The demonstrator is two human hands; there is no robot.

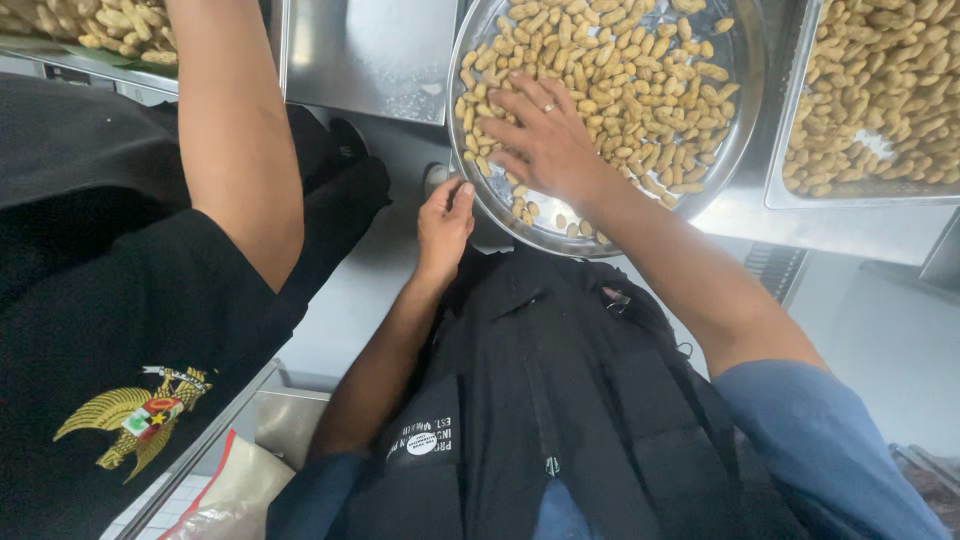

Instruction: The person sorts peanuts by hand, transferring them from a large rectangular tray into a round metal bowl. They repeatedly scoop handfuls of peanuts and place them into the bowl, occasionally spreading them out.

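A round steel tray [745, 90] full of unshelled peanuts [620, 70] rests on a steel counter. My right hand [545, 145], a ring on one finger, lies flat with fingers spread on the peanuts at the tray's near-left side. My left hand [445, 222] curls around the tray's near rim just below it, thumb against the edge. I wear blue sleeves and a black apron [540, 400].
A rectangular steel pan of peanuts [880, 100] stands to the right. Another heap of peanuts [100, 25] lies at the top left beside a flat steel sheet [370, 50]. A co-worker in a black shirt stands at the left, a bare arm [235, 130] reaching upward. A plastic bag [235, 490] sits lower left.
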